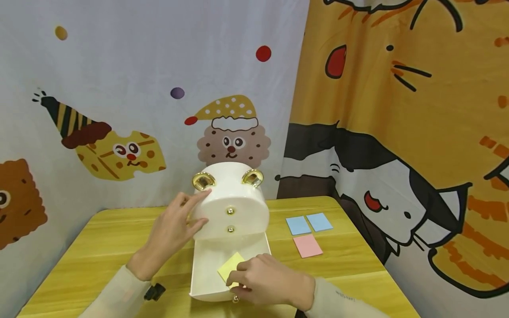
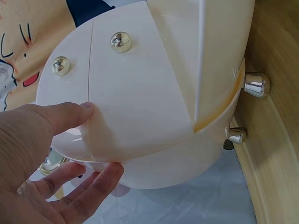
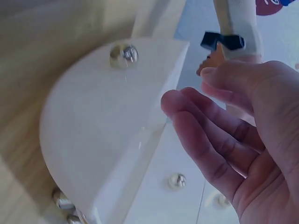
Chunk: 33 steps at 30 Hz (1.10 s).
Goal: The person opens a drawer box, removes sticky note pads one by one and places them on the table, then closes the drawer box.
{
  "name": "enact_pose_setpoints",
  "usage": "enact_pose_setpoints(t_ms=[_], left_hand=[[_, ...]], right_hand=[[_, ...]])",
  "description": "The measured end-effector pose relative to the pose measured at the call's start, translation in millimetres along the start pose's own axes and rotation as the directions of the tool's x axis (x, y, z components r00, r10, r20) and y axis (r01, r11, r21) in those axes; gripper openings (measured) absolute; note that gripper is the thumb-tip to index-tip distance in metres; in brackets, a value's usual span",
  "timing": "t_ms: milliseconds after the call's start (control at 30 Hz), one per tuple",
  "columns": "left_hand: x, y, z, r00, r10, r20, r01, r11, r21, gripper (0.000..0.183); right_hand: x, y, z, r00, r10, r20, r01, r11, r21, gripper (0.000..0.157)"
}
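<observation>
A white rounded cabinet [image 1: 234, 218] with gold knobs and two gold rings on top stands on the table, its bottom drawer [image 1: 204, 269] pulled out. Inside the drawer lies a yellow square of paper [image 1: 228, 268], partly covered by my right hand [image 1: 270, 280] in the head view. That hand is over the drawer's front right; in the right wrist view its fingers are loosely bent, with a gap to the thumb and nothing between. My left hand [image 1: 171, 232] rests on the cabinet's left side, thumb [image 2: 77, 114] against the front and fingertips at the side edge.
Two blue paper squares [image 1: 298, 225] and a pink one [image 1: 308, 245] lie on the wooden table [image 1: 346, 251] right of the cabinet. Cartoon-printed curtains [image 1: 131, 57] hang behind and beside the table.
</observation>
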<state>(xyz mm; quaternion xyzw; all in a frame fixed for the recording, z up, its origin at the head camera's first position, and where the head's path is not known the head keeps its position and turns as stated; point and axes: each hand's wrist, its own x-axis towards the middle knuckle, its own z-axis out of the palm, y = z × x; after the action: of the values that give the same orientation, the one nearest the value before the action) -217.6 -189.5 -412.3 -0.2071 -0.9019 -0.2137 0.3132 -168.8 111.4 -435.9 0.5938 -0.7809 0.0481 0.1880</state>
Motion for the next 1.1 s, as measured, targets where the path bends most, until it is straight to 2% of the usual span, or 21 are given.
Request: enact_pose_setpoints(t_ms=[167, 267, 467, 600, 800, 967, 1100], left_hand=[[0.1, -1.6, 0.3, 1.0, 0.021, -0.011, -0.021, 1.0, 0.005, 0.087], [-0.2, -2.2, 0.3, 1.0, 0.019, -0.011, -0.019, 1.0, 0.004, 0.087], [-0.6, -1.9, -0.6, 1.0, 0.006, 0.001, -0.006, 1.0, 0.003, 0.086], [-0.2, -1.3, -1.5, 1.0, 0.002, 0.006, -0.002, 1.0, 0.004, 0.085], [-0.4, -1.8, -1.3, 1.0, 0.006, 0.002, -0.006, 1.0, 0.005, 0.085], [-0.7, -3.0, -0.3, 1.0, -0.001, 0.013, 0.001, 1.0, 0.007, 0.085], [-1.1, -4.0, 0.1, 1.0, -0.007, 0.022, 0.006, 1.0, 0.008, 0.085]], right_hand=[[6, 15, -6.6, 1.0, 0.015, 0.008, -0.016, 1.0, 0.019, 0.013], [11, 24, -9.7, 0.999, 0.02, 0.027, -0.019, 1.0, -0.009, 0.016], [21, 41, -11.2, 0.992, 0.023, 0.123, -0.019, 0.999, -0.037, 0.025], [28, 49, -11.1, 0.972, 0.035, 0.233, -0.034, 0.999, -0.006, 0.03], [38, 56, -10.1, 0.925, 0.013, 0.38, -0.02, 1.0, 0.014, 0.037], [46, 59, -9.9, 0.897, -0.003, 0.442, -0.017, 0.999, 0.043, 0.04], [50, 60, -7.1, 0.889, -0.026, 0.457, 0.007, 0.999, 0.044, 0.041]])
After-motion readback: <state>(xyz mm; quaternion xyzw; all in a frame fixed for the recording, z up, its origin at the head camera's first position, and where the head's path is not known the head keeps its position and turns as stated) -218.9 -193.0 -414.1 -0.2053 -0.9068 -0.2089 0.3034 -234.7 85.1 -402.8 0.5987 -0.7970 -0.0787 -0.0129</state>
